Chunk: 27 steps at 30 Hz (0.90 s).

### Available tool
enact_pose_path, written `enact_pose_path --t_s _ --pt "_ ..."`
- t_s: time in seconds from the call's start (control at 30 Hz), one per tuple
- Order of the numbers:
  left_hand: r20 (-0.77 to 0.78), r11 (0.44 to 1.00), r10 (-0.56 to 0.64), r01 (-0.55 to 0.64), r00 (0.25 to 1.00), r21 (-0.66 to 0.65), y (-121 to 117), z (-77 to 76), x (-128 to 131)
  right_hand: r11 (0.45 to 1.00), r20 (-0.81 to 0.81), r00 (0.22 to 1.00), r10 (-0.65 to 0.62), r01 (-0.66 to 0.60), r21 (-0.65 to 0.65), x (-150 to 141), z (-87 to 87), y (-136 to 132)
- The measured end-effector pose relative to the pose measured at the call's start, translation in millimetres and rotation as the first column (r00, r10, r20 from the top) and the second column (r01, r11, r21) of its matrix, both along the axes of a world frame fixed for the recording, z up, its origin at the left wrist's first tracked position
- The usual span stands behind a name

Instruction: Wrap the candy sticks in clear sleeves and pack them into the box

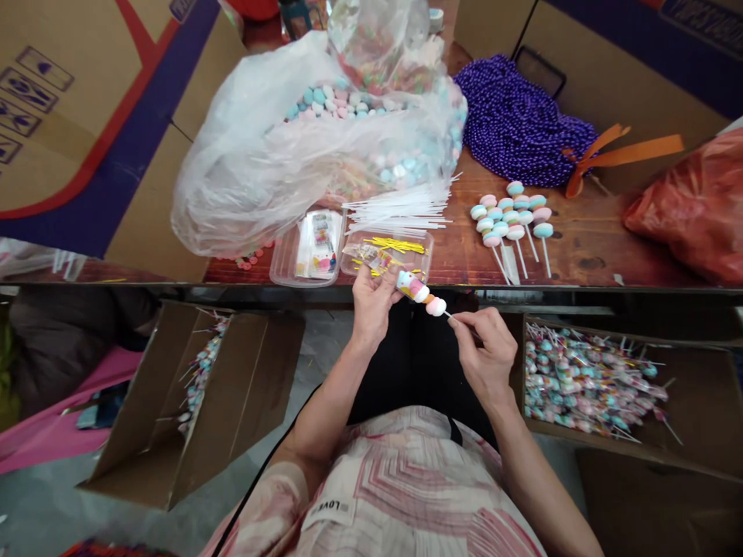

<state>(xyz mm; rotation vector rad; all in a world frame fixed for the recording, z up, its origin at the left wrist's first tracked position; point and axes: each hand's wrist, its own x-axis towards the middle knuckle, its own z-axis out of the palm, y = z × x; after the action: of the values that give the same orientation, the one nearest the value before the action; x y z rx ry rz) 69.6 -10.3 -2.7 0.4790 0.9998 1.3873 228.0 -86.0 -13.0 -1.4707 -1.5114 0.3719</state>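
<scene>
Pink-and-white patterned cloth of the worker's top point(418, 487) sits closest to me, with both bare forearms reaching past it to the near edge of the wooden table point(456, 267). Just in front of that edge is a candy skewer point(436, 307), slanting from far left to near right. The left hand point(373, 300) has thumb and fingers closed on a clear printed wrapper point(411, 286) around the skewer's far end; the pink-and-white candy nearest the stick is outside it. The right hand point(486, 352) pinches the thin white stick point(446, 313) between thumb and fingertips.

Beyond the left hand are two clear trays, one with printed wrappers point(318, 244), the other with yellow ties point(398, 245). Loose white sticks point(400, 210) lie behind, before a big plastic bag point(244, 147) of candies. To the right, unwrapped skewers point(514, 216) lie together, near a purple cord bundle point(511, 116).
</scene>
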Motion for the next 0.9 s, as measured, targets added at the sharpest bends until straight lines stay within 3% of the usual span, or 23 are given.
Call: enact_pose_path --t_s 0.13,0.3,0.57,0.7,0.9 --pt "0.012 0.996 -0.078 0.078 0.997 0.038 -6.0 -2.7 5.2 0.999 0.022 0.999 0.047 -0.048 0.014 -3.5 -0.1 2.6" --pt "0.042 0.976 -0.217 0.216 0.975 0.024 -9.1 -2.1 4.5 0.984 -0.078 0.986 0.149 -0.156 -0.086 -8.4 5.2 3.3" --pt "0.030 0.943 -0.333 0.334 0.942 -0.017 -12.4 -4.3 5.6 0.965 -0.284 0.959 0.024 -0.096 -0.244 -25.2 3.1 7.0" --pt "0.083 0.943 -0.332 0.334 0.940 -0.008 -18.2 -4.0 10.1 0.969 -0.316 0.948 -0.040 -0.041 -0.244 -34.6 0.6 11.5" --pt "0.128 0.968 -0.243 0.249 0.962 -0.031 -12.5 -3.6 -2.5 0.896 -0.289 0.949 0.124 -0.232 -0.379 -17.9 5.3 -0.3"
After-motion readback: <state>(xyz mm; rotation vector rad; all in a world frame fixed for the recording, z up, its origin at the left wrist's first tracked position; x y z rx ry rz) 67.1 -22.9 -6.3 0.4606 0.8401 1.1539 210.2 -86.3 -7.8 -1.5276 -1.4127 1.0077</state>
